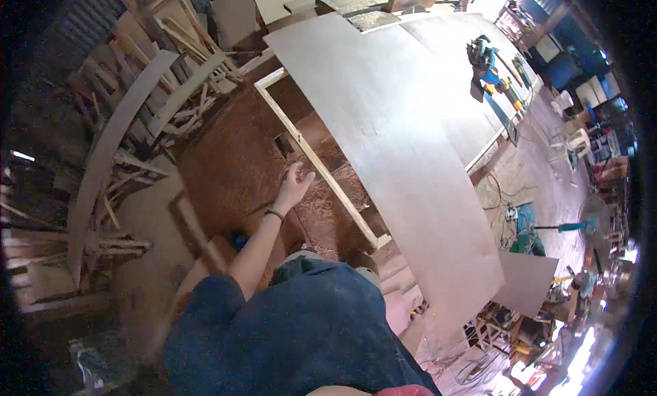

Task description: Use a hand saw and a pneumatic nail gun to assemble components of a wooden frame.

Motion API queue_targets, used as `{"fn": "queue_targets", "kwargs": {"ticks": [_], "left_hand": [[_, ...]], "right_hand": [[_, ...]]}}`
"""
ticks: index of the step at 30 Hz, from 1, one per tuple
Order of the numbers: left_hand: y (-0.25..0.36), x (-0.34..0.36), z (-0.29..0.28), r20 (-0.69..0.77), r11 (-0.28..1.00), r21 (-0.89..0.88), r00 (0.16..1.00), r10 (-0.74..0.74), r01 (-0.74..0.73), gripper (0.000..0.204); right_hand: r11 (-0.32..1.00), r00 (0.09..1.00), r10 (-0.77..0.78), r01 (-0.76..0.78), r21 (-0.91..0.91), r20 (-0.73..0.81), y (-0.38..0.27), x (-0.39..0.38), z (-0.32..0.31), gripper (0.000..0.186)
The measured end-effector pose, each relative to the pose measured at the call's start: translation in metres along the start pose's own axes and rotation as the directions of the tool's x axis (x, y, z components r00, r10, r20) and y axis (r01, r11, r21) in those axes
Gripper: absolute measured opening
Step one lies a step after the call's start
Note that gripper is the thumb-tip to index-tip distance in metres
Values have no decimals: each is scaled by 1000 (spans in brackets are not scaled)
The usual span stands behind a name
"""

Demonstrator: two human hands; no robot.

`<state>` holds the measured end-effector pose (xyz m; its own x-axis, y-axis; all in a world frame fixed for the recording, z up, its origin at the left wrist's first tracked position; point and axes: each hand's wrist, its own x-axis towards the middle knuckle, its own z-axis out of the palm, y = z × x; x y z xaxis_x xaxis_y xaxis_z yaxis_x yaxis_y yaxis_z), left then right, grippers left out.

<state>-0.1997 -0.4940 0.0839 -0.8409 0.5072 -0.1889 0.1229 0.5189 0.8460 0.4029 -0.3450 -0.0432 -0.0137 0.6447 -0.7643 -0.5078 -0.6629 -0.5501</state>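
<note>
My left hand (297,186) reaches forward, its fingers apart and bent a little, just short of a pale wooden frame (316,162). Nothing shows in it. The frame juts out from under a large plywood sheet (404,156) that slants across the worktop. Down by the sheet's near edge, my right hand (421,318) is small and partly hidden by my body. Its fingers look closed, with small yellow bits showing beside them; what it holds is too small to make out.
A blue circular saw (484,62) and a yellow-and-black power tool (508,91) lie on the far right of the sheets. Scrap timber (198,40) leans at the left. Sawdust (321,203) covers the ground below the frame. A fan (594,221) stands at the right.
</note>
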Motion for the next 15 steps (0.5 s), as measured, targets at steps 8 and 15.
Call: {"fn": "queue_targets", "kwargs": {"ticks": [8, 15], "left_hand": [[8, 27, 80, 209, 661, -432, 781, -588, 613, 114], [-16, 31, 144, 60, 807, -353, 872, -485, 474, 126]], "right_hand": [[892, 962, -71, -57, -449, -263, -71, 57, -11, 20], [661, 961, -132, -96, -744, -241, -100, 67, -32, 22]]}}
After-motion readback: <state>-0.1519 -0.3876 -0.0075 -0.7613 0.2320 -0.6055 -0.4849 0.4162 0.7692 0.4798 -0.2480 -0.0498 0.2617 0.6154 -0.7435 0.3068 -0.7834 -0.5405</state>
